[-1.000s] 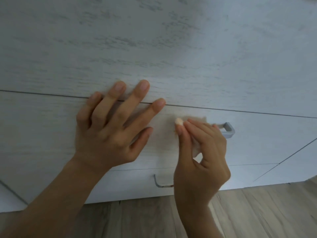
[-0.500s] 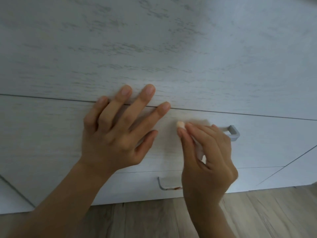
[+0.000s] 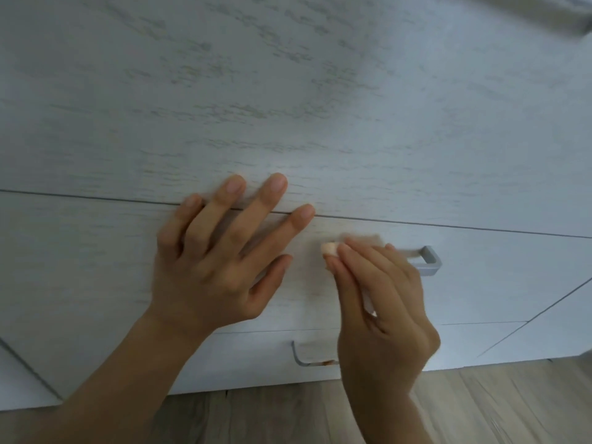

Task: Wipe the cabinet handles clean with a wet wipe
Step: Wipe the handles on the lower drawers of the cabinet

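Note:
A pale wood-grain cabinet (image 3: pixel 288 107) fills the view. My left hand (image 3: pixel 221 261) lies flat with spread fingers on a drawer front, across the seam above it. My right hand (image 3: pixel 381 302) pinches a white wet wipe (image 3: pixel 368 241) around the grey metal handle (image 3: pixel 427 259) of that drawer. Only the handle's right end shows; the rest is hidden under the wipe and my fingers. A second grey handle (image 3: pixel 299 355) sits on the lower drawer, partly behind my right wrist.
A wood-look floor (image 3: pixel 496 402) runs along the cabinet's base. Further panel seams divide the cabinet at the lower right (image 3: pixel 544 312) and lower left (image 3: pixel 28 370).
The view has shifted, so both hands and the handle sit lower and further right. My right hand keeps pinching the wipe on the handle. My left hand stays flat on the drawer.

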